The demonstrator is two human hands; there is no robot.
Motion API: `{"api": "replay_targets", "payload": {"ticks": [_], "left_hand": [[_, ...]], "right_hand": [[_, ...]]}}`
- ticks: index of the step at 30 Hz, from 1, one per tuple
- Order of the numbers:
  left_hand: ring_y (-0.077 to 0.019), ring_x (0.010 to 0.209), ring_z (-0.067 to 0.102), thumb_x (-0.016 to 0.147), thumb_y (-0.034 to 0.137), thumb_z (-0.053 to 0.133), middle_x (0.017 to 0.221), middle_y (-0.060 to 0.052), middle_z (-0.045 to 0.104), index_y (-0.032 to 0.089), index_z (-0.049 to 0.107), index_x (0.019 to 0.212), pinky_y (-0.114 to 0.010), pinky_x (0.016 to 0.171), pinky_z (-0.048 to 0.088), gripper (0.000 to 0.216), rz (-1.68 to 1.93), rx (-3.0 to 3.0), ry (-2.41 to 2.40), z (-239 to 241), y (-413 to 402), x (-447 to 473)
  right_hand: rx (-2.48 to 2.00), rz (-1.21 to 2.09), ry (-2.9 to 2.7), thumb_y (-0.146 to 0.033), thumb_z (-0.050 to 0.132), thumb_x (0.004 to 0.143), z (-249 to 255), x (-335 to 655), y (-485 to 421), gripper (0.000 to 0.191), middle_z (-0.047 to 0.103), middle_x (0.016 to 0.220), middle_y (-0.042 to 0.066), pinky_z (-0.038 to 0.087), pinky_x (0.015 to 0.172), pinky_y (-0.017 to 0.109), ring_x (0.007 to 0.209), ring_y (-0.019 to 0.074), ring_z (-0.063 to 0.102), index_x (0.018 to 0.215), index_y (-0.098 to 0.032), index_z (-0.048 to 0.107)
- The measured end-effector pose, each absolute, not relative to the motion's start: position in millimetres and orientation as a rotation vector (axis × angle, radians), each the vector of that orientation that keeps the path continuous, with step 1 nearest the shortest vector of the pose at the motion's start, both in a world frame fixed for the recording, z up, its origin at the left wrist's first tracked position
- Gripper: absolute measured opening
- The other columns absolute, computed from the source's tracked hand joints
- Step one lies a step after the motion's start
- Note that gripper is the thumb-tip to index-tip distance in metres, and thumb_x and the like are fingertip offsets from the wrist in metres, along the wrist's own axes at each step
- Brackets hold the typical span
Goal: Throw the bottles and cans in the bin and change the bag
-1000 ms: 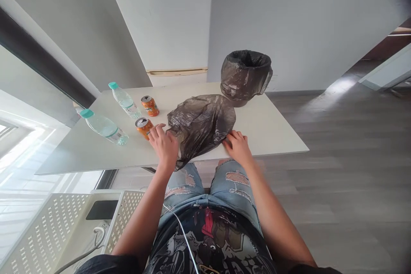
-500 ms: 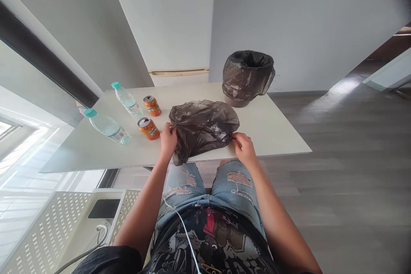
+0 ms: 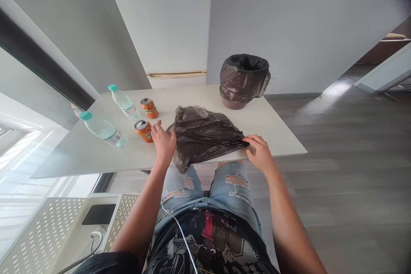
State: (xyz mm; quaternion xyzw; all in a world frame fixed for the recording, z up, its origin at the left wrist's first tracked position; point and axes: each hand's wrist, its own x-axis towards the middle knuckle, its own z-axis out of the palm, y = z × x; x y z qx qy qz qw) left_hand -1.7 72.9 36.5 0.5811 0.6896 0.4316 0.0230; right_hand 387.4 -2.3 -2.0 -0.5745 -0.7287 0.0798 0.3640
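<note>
Head view, items from the bag outward. Dark plastic bag (image 3: 208,135), one: on the table, lying along its near edge, crumpled at the left, drawn narrow at the right. Left hand (image 3: 164,140): fingers open and loosely spread, touching the bag's left edge. Right hand (image 3: 259,150): fingertips at the bag's narrowed right corner; whether thumb and finger pinch the film cannot be told. Progress, as judged: bag laid out and partly gathered; no fold or knot yet made out, left end loose. Orange cans (image 3: 149,108), two: left of the bag, the nearer just beside the left hand. Clear bottles (image 3: 104,130), two: farther left, teal-capped, standing. Bin (image 3: 244,80), one: far right, already lined with dark film. White table (image 3: 272,132): beneath all. Refrigerator (image 3: 173,25): beyond the far edge.
</note>
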Motion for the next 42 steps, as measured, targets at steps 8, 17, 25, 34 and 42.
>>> {"api": "replay_targets", "payload": {"ticks": [8, 17, 25, 34, 42], "left_hand": [[-0.0333, 0.145, 0.054, 0.104, 0.027, 0.049, 0.151, -0.016, 0.062, 0.020, 0.061, 0.146, -0.053, 0.125, 0.041, 0.044, 0.842, 2.387, 1.597, 35.2, 38.7, 45.7], [-0.0405, 0.166, 0.019, 0.107, 0.053, 0.046, 0.177, -0.015, 0.030, 0.020, 0.036, 0.169, -0.064, 0.133, 0.021, 0.071, 0.363, 2.531, 1.454, -9.3, 43.7, 37.8], [-0.0333, 0.166, 0.024, 0.110, 0.035, 0.034, 0.174, -0.016, 0.036, 0.014, 0.039, 0.167, -0.058, 0.135, 0.024, 0.061, 0.689, 2.517, 1.498, 25.3, 52.7, 55.2], [-0.0355, 0.166, 0.022, 0.111, 0.036, 0.028, 0.176, -0.014, 0.033, 0.012, 0.038, 0.168, -0.058, 0.135, 0.019, 0.063, 0.453, 2.654, 1.466, 27.1, 154.9, 149.4], [-0.0387, 0.167, 0.014, 0.111, 0.049, 0.024, 0.180, -0.006, 0.021, 0.024, 0.030, 0.172, -0.069, 0.133, 0.010, 0.067, 0.223, 2.567, 1.488, -15.1, 171.1, 138.9]], "right_hand": [[-1.630, 0.174, -1.443, -0.048, 0.066, 0.093, 22.0, 338.4, 36.8, 0.031, 0.076, 0.100, 0.013, 0.052, 0.087, 0.043, 0.092, 0.0293, 0.066, 0.106, -0.021, 0.072], [-1.516, 0.723, -0.743, -0.043, 0.065, 0.071, 4.9, 356.2, 83.3, 0.034, 0.068, 0.082, 0.005, 0.046, 0.067, 0.032, 0.076, 0.0220, 0.059, 0.095, -0.019, 0.067], [-1.380, -0.017, -1.303, -0.020, 0.052, 0.084, 45.5, 351.7, 65.3, 0.042, 0.064, 0.132, 0.015, 0.051, 0.106, 0.050, 0.121, 0.0311, 0.061, 0.124, -0.021, 0.068], [-1.859, 0.054, -2.154, -0.036, 0.024, 0.112, 12.7, 300.4, 109.0, 0.061, 0.034, 0.175, 0.014, 0.029, 0.128, 0.064, 0.162, 0.0372, 0.029, 0.166, -0.014, 0.041], [-2.031, 0.117, -2.181, -0.039, 0.025, 0.111, -10.6, 304.1, 114.7, 0.063, 0.028, 0.178, 0.007, 0.020, 0.133, 0.062, 0.165, 0.0324, 0.023, 0.169, -0.019, 0.038]]}}
